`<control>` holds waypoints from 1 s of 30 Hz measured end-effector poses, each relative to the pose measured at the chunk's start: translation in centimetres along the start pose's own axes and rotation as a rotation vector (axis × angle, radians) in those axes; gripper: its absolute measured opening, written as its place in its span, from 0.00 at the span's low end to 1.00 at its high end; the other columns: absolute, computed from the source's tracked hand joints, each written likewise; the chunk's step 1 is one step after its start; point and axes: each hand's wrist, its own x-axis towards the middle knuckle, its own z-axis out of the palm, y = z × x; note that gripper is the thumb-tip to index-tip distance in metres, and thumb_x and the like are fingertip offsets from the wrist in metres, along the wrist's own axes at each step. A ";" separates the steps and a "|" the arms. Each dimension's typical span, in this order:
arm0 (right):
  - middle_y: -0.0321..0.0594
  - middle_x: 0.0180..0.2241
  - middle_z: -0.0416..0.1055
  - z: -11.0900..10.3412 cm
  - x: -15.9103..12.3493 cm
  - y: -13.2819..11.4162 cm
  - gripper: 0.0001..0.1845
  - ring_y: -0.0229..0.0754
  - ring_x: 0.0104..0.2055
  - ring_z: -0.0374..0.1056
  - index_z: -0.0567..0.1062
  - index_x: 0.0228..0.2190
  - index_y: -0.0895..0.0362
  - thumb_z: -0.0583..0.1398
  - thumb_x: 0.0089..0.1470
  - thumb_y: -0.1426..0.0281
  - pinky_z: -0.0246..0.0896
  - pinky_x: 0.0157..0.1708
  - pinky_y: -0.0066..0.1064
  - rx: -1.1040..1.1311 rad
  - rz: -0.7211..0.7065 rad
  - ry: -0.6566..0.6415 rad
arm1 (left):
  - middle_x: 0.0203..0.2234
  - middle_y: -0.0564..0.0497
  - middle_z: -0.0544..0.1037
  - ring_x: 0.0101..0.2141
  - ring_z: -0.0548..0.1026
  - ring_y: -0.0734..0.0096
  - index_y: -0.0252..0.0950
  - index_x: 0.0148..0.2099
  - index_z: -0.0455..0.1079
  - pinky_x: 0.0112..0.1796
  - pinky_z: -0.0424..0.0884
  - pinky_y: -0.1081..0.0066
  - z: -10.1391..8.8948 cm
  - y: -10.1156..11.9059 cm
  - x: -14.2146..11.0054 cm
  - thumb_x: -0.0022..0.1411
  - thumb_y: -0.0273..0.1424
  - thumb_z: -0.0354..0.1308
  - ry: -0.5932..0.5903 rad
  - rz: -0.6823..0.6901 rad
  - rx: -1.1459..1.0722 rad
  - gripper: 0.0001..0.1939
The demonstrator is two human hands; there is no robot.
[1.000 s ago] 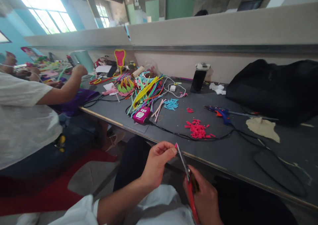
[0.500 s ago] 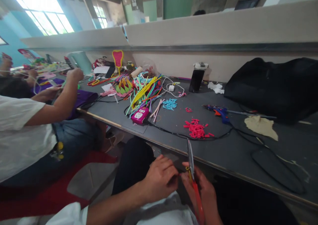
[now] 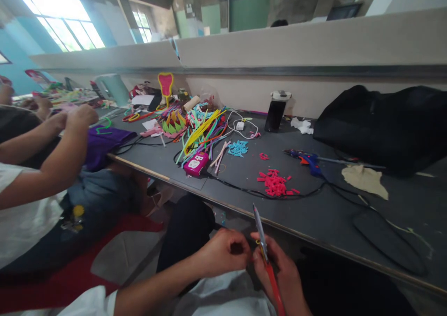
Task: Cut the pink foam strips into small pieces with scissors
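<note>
Over my lap, my right hand [image 3: 284,274] is wrapped around a pair of scissors [image 3: 260,230] with orange-red handles. The blades point up and away from me, close together, and something yellow shows near the pivot. Just left of them is my left hand [image 3: 223,253], its thumb and fingertips pinched together close to the right fingers. Whatever it pinches is too small or hidden to make out. Beyond the scissors, on the dark table [image 3: 230,190], lies a pile of short red pieces [image 3: 274,184]. A heap of short blue pieces [image 3: 238,148] lies farther back.
A black cable passes the magenta box [image 3: 196,163] and red pile. Long coloured strips [image 3: 206,130] are heaped behind. To the right are a blue glue gun [image 3: 310,161], beige scrap [image 3: 365,180] and black bag [image 3: 384,125]. A tumbler [image 3: 277,111] stands behind. A co-worker's arms [image 3: 66,144] are at left.
The scissors and my right hand have shifted slightly left and down. My left hand has turned, its curled fingers now forming a ring. At left, the co-worker's hands have moved left and lower.
</note>
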 end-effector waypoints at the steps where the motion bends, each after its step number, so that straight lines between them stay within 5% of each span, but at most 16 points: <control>1: 0.39 0.38 0.80 0.1 -0.2 0.2 0.15 0.38 0.36 0.78 0.74 0.44 0.57 0.56 0.55 0.71 0.72 0.36 0.22 -0.003 -0.001 -0.012 | 0.20 0.55 0.70 0.23 0.65 0.78 0.32 0.26 0.72 0.26 0.61 0.77 0.0 -0.1 0.0 0.48 0.24 0.55 -0.005 -0.006 -0.011 0.05; 9: 0.40 0.37 0.79 0.3 -0.5 0.3 0.15 0.38 0.33 0.77 0.74 0.45 0.57 0.57 0.55 0.69 0.71 0.33 0.21 -0.004 0.004 -0.012 | 0.17 0.57 0.66 0.20 0.60 0.80 0.33 0.24 0.68 0.23 0.56 0.77 0.5 -0.9 0.1 0.46 0.26 0.56 -0.019 -0.099 -0.099 0.02; 13: 0.37 0.32 0.79 -0.2 -0.2 -0.3 0.17 0.35 0.27 0.75 0.72 0.47 0.57 0.59 0.56 0.64 0.70 0.28 0.20 -0.026 0.089 0.002 | 0.19 0.55 0.69 0.21 0.61 0.79 0.33 0.25 0.68 0.24 0.57 0.77 0.0 0.7 0.4 0.46 0.29 0.60 0.147 -0.146 -0.396 0.05; 20: 0.46 0.39 0.80 0.1 -0.3 0.4 0.18 0.41 0.36 0.78 0.72 0.45 0.62 0.56 0.56 0.64 0.73 0.36 0.24 -0.205 -0.006 0.130 | 0.20 0.55 0.69 0.23 0.61 0.80 0.32 0.28 0.71 0.27 0.58 0.77 -0.2 3.9 2.0 0.50 0.31 0.64 0.489 0.051 -0.850 0.07; 25: 0.50 0.39 0.79 0.1 -0.6 1.1 0.20 0.44 0.39 0.78 0.73 0.45 0.66 0.55 0.54 0.67 0.73 0.38 0.27 -0.288 -0.070 0.166 | 0.21 0.55 0.70 0.25 0.64 0.79 0.33 0.29 0.71 0.30 0.60 0.76 0.6 4.8 2.6 0.50 0.30 0.65 0.532 0.059 -0.941 0.07; 30: 0.50 0.39 0.80 0.0 -0.6 0.7 0.20 0.43 0.38 0.78 0.74 0.44 0.66 0.54 0.55 0.66 0.73 0.38 0.28 -0.280 0.021 0.132 | 0.22 0.54 0.71 0.25 0.65 0.77 0.33 0.29 0.71 0.30 0.61 0.75 1.1 5.0 2.6 0.51 0.31 0.65 0.538 0.050 -0.976 0.07</control>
